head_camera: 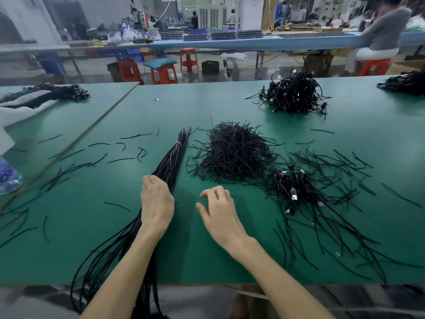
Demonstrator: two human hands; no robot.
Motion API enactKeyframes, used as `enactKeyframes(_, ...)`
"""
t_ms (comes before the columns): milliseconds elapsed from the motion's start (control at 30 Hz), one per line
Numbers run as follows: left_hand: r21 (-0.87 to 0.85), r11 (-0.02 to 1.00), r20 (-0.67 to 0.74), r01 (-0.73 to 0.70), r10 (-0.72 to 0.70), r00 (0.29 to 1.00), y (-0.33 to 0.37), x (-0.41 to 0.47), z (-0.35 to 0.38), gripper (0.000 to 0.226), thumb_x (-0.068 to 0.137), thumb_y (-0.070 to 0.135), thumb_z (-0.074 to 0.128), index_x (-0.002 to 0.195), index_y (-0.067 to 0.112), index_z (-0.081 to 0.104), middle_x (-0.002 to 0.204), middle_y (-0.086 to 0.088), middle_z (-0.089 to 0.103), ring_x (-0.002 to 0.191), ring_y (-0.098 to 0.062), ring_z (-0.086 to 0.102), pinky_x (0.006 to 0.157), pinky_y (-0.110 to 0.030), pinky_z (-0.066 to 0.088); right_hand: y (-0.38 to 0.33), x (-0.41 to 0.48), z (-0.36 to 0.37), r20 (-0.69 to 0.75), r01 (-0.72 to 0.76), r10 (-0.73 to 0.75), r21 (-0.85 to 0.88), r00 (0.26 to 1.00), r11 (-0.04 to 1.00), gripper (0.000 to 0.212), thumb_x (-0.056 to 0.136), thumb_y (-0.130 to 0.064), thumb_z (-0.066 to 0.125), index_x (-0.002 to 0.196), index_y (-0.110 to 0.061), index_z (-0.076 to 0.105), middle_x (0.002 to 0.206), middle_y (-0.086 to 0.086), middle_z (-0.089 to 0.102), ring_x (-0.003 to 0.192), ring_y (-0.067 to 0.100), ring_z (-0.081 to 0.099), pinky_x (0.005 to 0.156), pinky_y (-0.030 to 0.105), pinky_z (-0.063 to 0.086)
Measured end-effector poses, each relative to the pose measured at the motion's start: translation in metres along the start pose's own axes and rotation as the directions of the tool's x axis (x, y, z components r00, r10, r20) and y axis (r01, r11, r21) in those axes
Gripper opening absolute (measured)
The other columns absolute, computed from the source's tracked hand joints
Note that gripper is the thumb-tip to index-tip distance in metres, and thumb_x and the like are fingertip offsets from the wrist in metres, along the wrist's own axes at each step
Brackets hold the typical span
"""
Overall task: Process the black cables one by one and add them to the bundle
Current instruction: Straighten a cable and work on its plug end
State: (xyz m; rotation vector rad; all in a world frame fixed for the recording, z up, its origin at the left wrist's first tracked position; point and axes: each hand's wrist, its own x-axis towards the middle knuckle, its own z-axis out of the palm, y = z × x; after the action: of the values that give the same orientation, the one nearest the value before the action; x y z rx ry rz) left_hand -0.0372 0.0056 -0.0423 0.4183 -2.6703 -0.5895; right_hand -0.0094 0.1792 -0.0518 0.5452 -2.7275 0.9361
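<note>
Nothing legible shows anywhere here: no word, number or brand. The plastic bottle at the left edge of the table has dark marks on its blue label (too blurred to read), and the machines beyond the aisle show no readable signs.

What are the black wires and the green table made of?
The cables in the bundle look coated in black plastic or rubber: smooth, slightly shiny, bending in soft curves. The table top looks like a green rubbery or plastic mat, matte with a dull sheen; which, I can't tell.
</note>
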Motion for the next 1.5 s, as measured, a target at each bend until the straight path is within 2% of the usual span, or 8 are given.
enactKeyframes(200, -0.112, 0.993, -0.110, -0.023, 0.010, 0.994, -0.005, 0.004, 0.005, 0.010, 0.103, 0.003, 0.044, 0.108, 0.002, 0.053, 0.110, -0.014, 0.048, 0.096, -0.027, 0.047, 0.091, -0.042, 0.044, 0.010, 0.006, 0.002, 0.058, -0.081, 0.073, 0.146, 0.996, 0.986, 0.029, 0.104, -0.034, 0.054, 0.127, -0.017, 0.056, 0.121, -0.007, 0.047, 0.116, 0.011, 0.042, 0.104, 0.030, 0.041)
enactKeyframes(433, 0.070, 0.945, -0.048, -0.321, 0.324, 0.945, 0.001, -0.006, 0.012, 0.015, 0.094, -0.007, 0.054, 0.100, 0.005, 0.059, 0.102, -0.008, 0.054, 0.091, -0.023, 0.050, 0.087, -0.033, 0.040, 0.011, 0.008, -0.002, 0.038, -0.160, 0.158, 0.379, 0.987, 0.911, 0.018, 0.099, -0.023, 0.062, 0.117, -0.027, 0.062, 0.105, -0.016, 0.055, 0.104, 0.004, 0.053, 0.094, 0.034, 0.050)
enactKeyframes(767, -0.099, 0.821, 0.170, -0.562, 0.570, 0.804, 0.010, -0.026, -0.003, 0.026, 0.086, -0.010, 0.059, 0.105, 0.006, 0.057, 0.108, 0.000, 0.053, 0.058, -0.018, 0.053, 0.053, -0.025, 0.040, 0.010, 0.005, -0.004, 0.111, -0.075, 0.044, 0.295, 0.993, 0.953, 0.067, 0.096, -0.016, 0.064, 0.146, -0.053, 0.040, 0.106, -0.031, 0.058, 0.108, -0.001, 0.048, 0.099, 0.024, 0.039)
enactKeyframes(900, -0.149, 0.723, 0.130, -0.675, 0.691, 0.711, 0.018, -0.036, -0.005, 0.006, 0.097, 0.003, 0.056, 0.098, 0.008, 0.053, 0.098, -0.001, 0.052, 0.047, -0.019, 0.043, 0.046, -0.030, 0.034, 0.012, 0.006, -0.006, 0.130, -0.107, 0.066, 0.332, 0.989, 0.937, 0.032, 0.095, -0.014, 0.062, 0.116, -0.037, 0.064, 0.095, -0.025, 0.061, 0.104, 0.005, 0.050, 0.093, 0.035, 0.045)
enactKeyframes(1100, -0.151, 0.780, 0.067, -0.608, 0.621, 0.781, 0.022, -0.037, -0.010, 0.018, 0.107, 0.029, 0.047, 0.107, 0.014, 0.057, 0.093, 0.007, 0.063, 0.054, -0.021, 0.056, 0.048, -0.036, 0.043, 0.010, 0.006, -0.011, -0.018, -0.205, 0.273, 0.613, 0.962, 0.763, 0.032, 0.099, -0.001, 0.051, 0.096, -0.018, 0.078, 0.087, -0.005, 0.076, 0.089, 0.006, 0.067, 0.083, 0.024, 0.053)
enactKeyframes(1300, -0.130, 0.767, 0.139, -0.629, 0.642, 0.754, 0.026, -0.035, -0.018, 0.022, 0.108, 0.034, 0.047, 0.100, 0.019, 0.060, 0.072, 0.013, 0.060, 0.057, -0.013, 0.055, 0.052, -0.032, 0.042, 0.021, 0.006, -0.014, -0.124, -0.178, 0.578, 0.882, 0.806, 0.437, 0.036, 0.104, -0.002, 0.042, 0.086, -0.011, 0.071, 0.070, 0.004, 0.072, 0.060, 0.013, 0.057, 0.061, 0.025, 0.049)
enactKeyframes(1400, -0.400, 0.850, 0.428, -0.342, 0.503, 0.751, 0.019, -0.023, -0.026, 0.025, 0.105, 0.040, 0.051, 0.087, 0.026, 0.063, 0.062, 0.009, 0.057, 0.052, -0.008, 0.047, 0.053, -0.025, 0.041, 0.028, 0.009, -0.015, -0.087, -0.082, 0.682, 0.974, 0.726, 0.213, 0.032, 0.108, -0.008, 0.042, 0.090, -0.007, 0.067, 0.068, 0.000, 0.068, 0.060, 0.013, 0.055, 0.063, 0.030, 0.046)
enactKeyframes(1500, -0.690, 0.724, 0.434, -0.010, 0.425, 0.794, 0.018, -0.014, -0.043, 0.028, 0.103, 0.031, 0.060, 0.079, 0.018, 0.067, 0.054, 0.007, 0.048, 0.044, -0.010, 0.036, 0.042, -0.021, 0.032, 0.027, 0.010, -0.014, -0.086, -0.121, 0.634, 0.954, 0.768, 0.275, 0.029, 0.108, -0.011, 0.044, 0.094, -0.009, 0.068, 0.071, -0.002, 0.070, 0.064, 0.011, 0.058, 0.063, 0.028, 0.047)
